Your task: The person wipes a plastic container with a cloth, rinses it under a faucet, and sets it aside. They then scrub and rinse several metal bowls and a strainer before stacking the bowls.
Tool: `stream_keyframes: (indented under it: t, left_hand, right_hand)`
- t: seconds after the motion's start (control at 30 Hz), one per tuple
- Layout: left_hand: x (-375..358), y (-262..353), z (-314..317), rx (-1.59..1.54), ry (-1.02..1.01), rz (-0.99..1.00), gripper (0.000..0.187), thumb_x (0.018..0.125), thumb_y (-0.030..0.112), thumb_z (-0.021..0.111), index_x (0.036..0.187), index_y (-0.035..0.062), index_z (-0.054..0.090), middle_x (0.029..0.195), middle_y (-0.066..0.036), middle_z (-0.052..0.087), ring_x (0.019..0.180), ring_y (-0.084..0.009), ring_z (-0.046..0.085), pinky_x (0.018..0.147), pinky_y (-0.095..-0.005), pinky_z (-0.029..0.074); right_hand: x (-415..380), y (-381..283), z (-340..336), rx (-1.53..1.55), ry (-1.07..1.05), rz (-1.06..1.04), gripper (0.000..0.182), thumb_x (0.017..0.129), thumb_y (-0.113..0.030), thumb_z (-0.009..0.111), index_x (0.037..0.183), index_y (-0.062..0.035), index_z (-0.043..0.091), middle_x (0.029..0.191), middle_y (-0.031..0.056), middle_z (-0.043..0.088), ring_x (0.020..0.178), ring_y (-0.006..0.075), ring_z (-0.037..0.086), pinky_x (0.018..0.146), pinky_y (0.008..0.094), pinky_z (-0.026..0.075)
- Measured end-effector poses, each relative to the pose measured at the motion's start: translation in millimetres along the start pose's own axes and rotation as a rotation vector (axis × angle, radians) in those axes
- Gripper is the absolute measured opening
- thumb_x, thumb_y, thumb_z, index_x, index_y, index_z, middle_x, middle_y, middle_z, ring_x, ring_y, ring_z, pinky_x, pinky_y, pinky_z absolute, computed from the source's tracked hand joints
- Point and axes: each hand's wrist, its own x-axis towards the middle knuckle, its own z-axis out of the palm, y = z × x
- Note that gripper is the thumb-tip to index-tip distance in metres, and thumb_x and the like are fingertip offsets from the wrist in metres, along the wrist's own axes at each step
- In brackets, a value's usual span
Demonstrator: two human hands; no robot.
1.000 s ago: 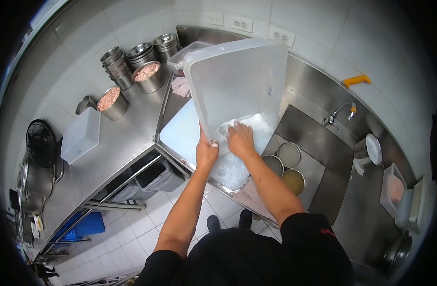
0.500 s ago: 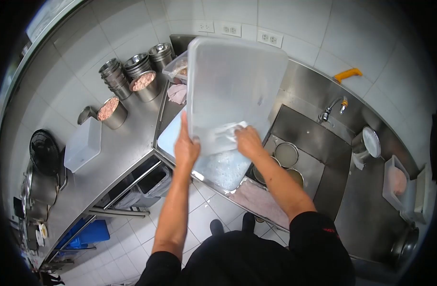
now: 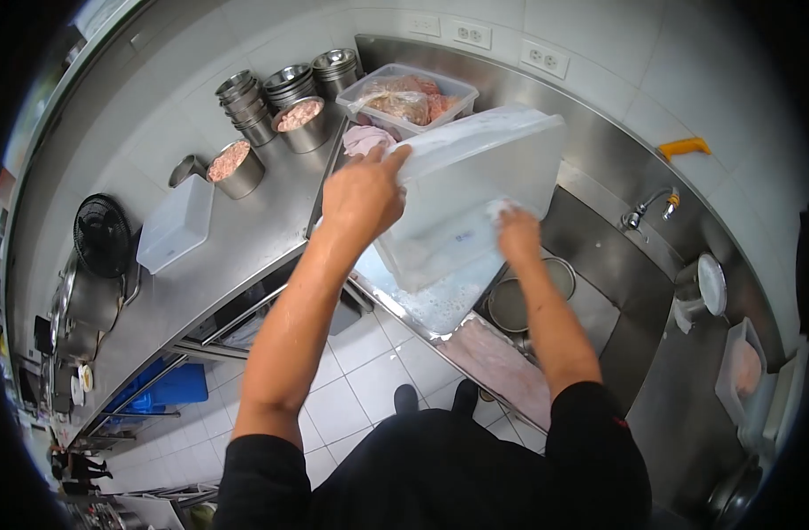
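A large translucent plastic bin [image 3: 484,177] is tilted over a pale blue board [image 3: 440,305] that looks wet and foamy. My left hand [image 3: 365,196] grips the bin's upper left rim, fingers over the edge. My right hand [image 3: 519,234], slightly blurred, presses a white cloth [image 3: 500,208] against the bin's right part. Only a little of the cloth shows beside the fingers. Behind my left hand lies a pink cloth [image 3: 367,139].
Another bin [image 3: 464,99] holds bagged meat at the back. Metal pots of ground meat [image 3: 237,170] and stacked metal containers [image 3: 290,81] stand left. Round pots [image 3: 509,305] sit in the sink [image 3: 590,252], below a faucet [image 3: 638,216]. A fan [image 3: 102,235] is far left.
The bin has tipped from nearly upright to a slant, uncovering the meat bin behind. My left hand has moved up to its rim, and my right hand has shifted right with the cloth.
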Motion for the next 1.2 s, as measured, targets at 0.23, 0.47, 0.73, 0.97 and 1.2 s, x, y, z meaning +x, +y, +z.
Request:
stream_keyframes:
  t: [0.23,0.47,0.73,0.97,1.2]
  left_hand:
    - [-94.6,17.5,105.3,-0.800,-0.019,-0.564,0.083,0.079,0.006,0.054,0.152,0.0131,0.015,0.123,-0.030,0.057,0.110,-0.0464,0.058,0.095,-0.0443,0.046]
    - [-107.8,24.8,132.3,-0.927,-0.005,-0.669,0.071,0.080,0.009,0.056,0.146,0.0093,0.028,0.117,-0.026,0.062,0.109,-0.0416,0.060,0.095,-0.0427,0.046]
    - [-105.0,5.0,136.4,-0.917,-0.094,-0.633,0.069,0.081,0.014,0.056,0.146,0.0089,0.032,0.120,-0.025,0.062,0.113,-0.0392,0.060,0.097,-0.0419,0.045]
    - [-105.4,10.1,147.0,-1.051,-0.004,-0.682,0.055,0.081,0.010,0.057,0.135,0.0036,0.047,0.120,-0.017,0.063,0.113,-0.0283,0.058,0.099,-0.0375,0.043]
    - [-117.2,12.6,167.2,-0.977,0.051,-0.628,0.053,0.082,0.006,0.056,0.134,0.0021,0.046,0.117,-0.019,0.064,0.109,-0.0308,0.061,0.096,-0.0381,0.045]
  right_hand:
    - [-5.9,-85.6,18.5,-0.035,-0.074,0.007,0.038,0.096,-0.027,0.043,0.115,-0.0019,0.065,0.135,0.0182,0.055,0.126,0.0329,0.047,0.105,0.0471,0.035]
    - [-25.9,-62.7,-5.7,0.152,-0.025,-0.089,0.026,0.090,-0.017,0.051,0.102,0.0009,0.065,0.126,0.0198,0.059,0.118,0.0344,0.053,0.101,0.0489,0.037]
    - [6.0,-58.9,20.7,0.006,-0.063,0.038,0.032,0.092,-0.020,0.048,0.111,-0.0029,0.067,0.132,0.0184,0.057,0.122,0.0333,0.051,0.102,0.0485,0.036]
    - [-17.2,-179.1,-9.4,0.309,-0.191,-0.065,0.027,0.085,-0.011,0.055,0.109,-0.0058,0.067,0.135,0.0152,0.054,0.126,0.0344,0.048,0.106,0.0521,0.032]
    - [-21.5,-76.9,-1.9,0.455,-0.201,-0.285,0.030,0.086,-0.015,0.059,0.114,-0.0060,0.065,0.133,0.0148,0.056,0.126,0.0325,0.048,0.107,0.0488,0.034]
